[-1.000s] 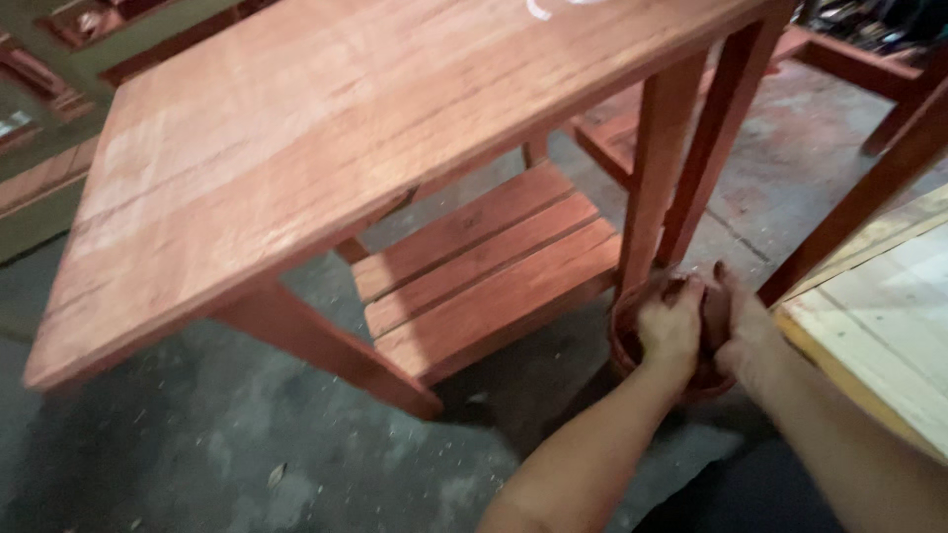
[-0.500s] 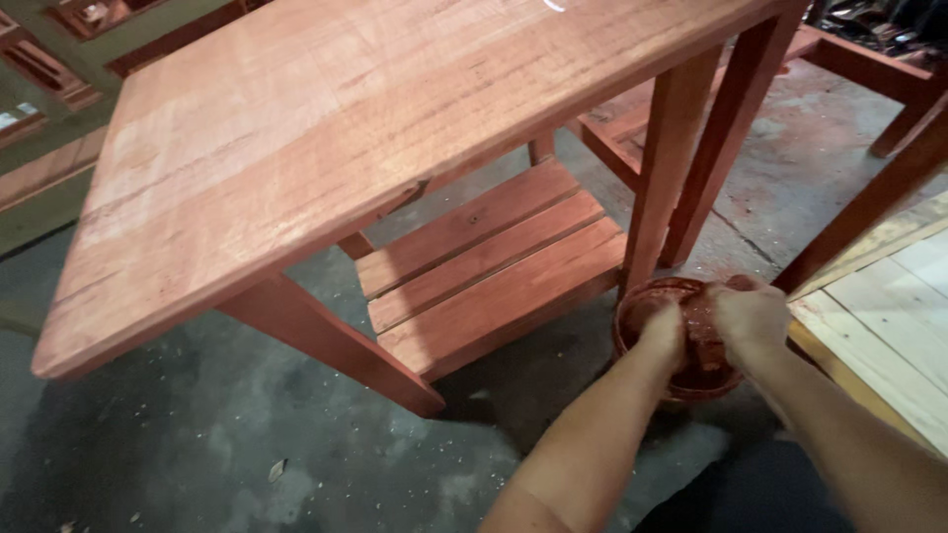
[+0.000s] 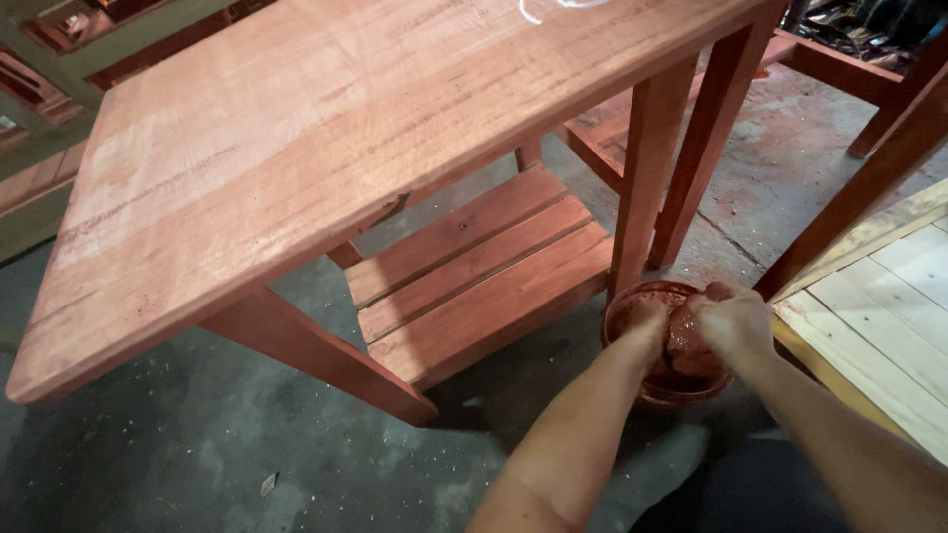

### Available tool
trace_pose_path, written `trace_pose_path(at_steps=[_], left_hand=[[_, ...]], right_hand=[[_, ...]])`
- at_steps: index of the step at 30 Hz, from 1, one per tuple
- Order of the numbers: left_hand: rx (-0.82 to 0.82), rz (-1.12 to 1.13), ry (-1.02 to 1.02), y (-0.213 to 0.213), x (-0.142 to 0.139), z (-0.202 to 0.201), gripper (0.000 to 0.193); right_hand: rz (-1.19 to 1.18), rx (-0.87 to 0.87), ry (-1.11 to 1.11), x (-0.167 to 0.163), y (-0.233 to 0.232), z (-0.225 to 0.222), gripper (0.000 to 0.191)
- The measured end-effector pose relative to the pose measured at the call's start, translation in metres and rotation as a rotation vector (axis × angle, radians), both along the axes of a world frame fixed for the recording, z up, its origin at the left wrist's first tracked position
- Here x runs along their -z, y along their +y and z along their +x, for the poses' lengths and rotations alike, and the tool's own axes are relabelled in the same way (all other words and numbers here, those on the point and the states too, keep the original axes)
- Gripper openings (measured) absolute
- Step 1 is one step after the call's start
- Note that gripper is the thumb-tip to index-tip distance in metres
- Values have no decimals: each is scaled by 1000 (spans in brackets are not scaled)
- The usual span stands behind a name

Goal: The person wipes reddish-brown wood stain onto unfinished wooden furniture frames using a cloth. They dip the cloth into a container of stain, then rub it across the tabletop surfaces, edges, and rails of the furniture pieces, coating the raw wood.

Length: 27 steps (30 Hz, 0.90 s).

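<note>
Red-brown stain colours nearly everything in the head view. Both of the person's hands are down in a round bowl that sits on the grey concrete floor, near the right of the scene. The left hand is closed, its fingers curled down inside the bowl's left side. The right hand is closed too, gripping a wet, stain-soaked rag bunched between the two hands. Whether the left hand also grips the rag I cannot tell, though it touches it.

Just beyond the bowl stands the near right leg of a wooden table, with a second leg right behind it. The broad tabletop stretches to the left and far, its surface stained reddish with paler streaks. Below it a slatted lower shelf of three boards runs between the legs. At the near right lies a pale, unstained slatted panel, beside the right forearm. More stained frames stand at the far right.
</note>
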<state>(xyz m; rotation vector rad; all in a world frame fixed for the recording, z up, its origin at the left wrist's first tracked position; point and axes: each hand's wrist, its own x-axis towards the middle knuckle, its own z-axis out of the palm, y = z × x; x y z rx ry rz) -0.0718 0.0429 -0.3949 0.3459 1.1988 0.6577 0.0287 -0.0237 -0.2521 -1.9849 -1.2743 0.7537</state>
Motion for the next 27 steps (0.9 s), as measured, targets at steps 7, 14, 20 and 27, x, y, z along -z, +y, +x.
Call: trace_pose_path(at_steps=[7,14,20,27], left_hand=[[123,14,8,-3,-11,-7,57],[472,160,0,5,-38,-25,56],[673,721,767,1,-92,-56,85],[574,693,739,-20,-157,-63,85]], right_hand=[[-37,-20,46,22,1,7,42],[-308,87,816,32,9,40,31],[-173,-37,636,32,9,35,37],[-19,-97,568,14,4,33,27]])
